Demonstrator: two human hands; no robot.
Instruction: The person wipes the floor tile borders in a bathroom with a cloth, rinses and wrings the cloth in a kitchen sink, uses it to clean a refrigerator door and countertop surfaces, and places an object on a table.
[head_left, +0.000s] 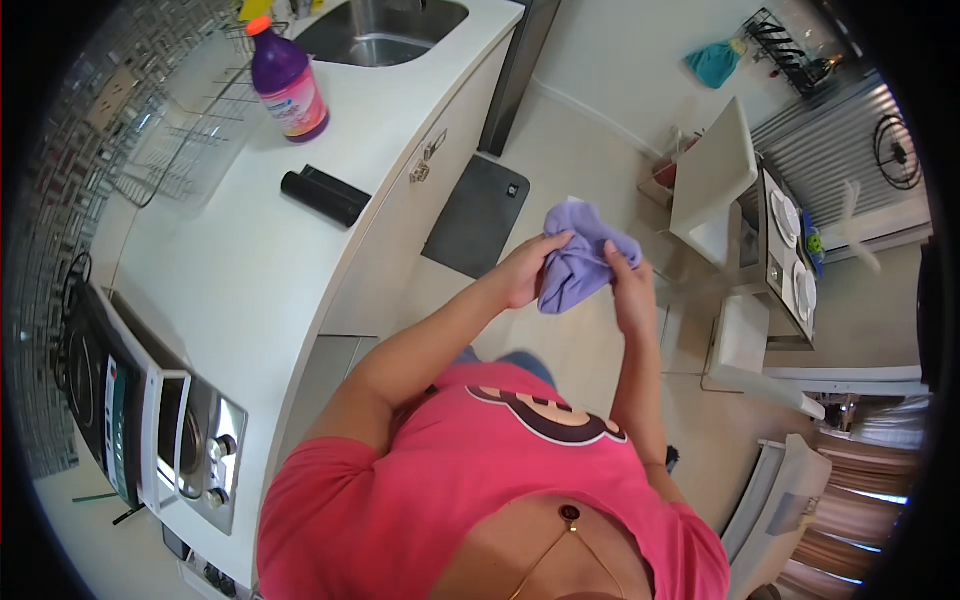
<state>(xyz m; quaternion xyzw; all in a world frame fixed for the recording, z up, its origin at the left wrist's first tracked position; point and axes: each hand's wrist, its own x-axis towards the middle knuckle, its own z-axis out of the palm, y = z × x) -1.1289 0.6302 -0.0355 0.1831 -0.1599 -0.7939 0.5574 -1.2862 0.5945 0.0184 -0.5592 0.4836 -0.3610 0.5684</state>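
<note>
A crumpled purple cloth (577, 259) hangs in front of my body, over the floor and away from the counter. My left hand (529, 268) grips its left side, thumb lying over the folds. On the opposite edge, my right hand (631, 281) pinches the fabric between thumb and fingers. The fingers behind the cloth are partly hidden. To the left, a purple bottle (291, 86) with an orange cap stands upright on the white countertop (225, 277). A black roll (325, 195), perhaps plastic bags, lies near the counter's edge.
Beyond the bottle is a steel sink (382, 45), with a wire dish rack (187, 135) along the tiled wall. A stove (206, 450) sits at lower left. A dark mat (480, 217) covers part of the floor. White chairs (712, 172) and a table with plates (786, 217) stand at right.
</note>
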